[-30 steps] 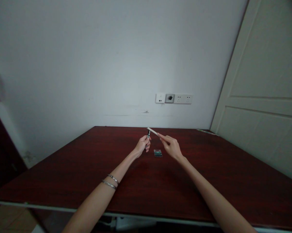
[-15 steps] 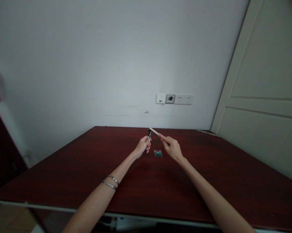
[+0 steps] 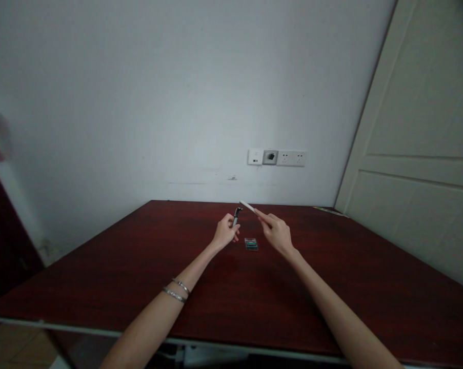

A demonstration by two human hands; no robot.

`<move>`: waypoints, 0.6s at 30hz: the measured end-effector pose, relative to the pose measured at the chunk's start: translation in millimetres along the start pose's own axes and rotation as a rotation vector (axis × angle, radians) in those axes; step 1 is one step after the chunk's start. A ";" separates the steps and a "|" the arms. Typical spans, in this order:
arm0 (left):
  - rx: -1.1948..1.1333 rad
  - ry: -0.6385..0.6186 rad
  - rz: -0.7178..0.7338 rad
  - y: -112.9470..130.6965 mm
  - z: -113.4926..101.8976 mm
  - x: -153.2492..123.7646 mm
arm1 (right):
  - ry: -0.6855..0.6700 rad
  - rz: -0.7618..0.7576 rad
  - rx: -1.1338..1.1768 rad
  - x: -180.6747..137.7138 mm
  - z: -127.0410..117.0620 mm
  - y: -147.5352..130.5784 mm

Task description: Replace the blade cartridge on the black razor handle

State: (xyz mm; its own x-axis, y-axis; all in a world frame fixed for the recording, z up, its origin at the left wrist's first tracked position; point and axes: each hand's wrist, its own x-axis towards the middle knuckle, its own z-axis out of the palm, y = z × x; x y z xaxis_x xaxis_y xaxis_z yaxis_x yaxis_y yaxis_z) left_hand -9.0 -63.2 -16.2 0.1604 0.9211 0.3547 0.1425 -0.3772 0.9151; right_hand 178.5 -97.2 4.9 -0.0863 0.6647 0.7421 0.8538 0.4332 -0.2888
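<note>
My left hand [image 3: 225, 231] is closed round a slim tool [image 3: 235, 218] with a silver-grey handle, held nearly upright above the table. Its short black head bends to the right at the top; I cannot make out its exact kind. Pinched in the fingers of my right hand [image 3: 277, 232] is a flat white stick [image 3: 247, 206], slanting up and to the left. The stick's tip is just above the black head, with a small gap showing. A small clear case [image 3: 251, 244] with green and dark contents lies flat on the table between and below my hands.
The dark red wooden table [image 3: 112, 266] reaches back to a pale wall [image 3: 200, 102] with a row of sockets [image 3: 276, 157]. A white panelled door [image 3: 416, 205] stands at the right. Bracelets [image 3: 175, 291] circle my left forearm.
My right hand has shifted slightly right with the white stick, whose tip has come away from the black head. The tool in my left hand has tipped a little to the right.
</note>
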 end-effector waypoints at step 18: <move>0.422 0.193 0.109 -5.3 -7.1 0.7 | -0.084 -0.122 -0.145 -3.0 2.8 1.0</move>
State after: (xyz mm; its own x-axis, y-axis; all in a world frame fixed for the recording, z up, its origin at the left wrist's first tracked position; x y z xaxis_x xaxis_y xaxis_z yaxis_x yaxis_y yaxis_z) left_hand -16.5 -59.9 -19.5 0.0178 0.8598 0.5102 0.5253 -0.4423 0.7270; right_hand 178.2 -97.0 0.6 -0.2312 0.6634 0.7117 0.8989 0.4256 -0.1046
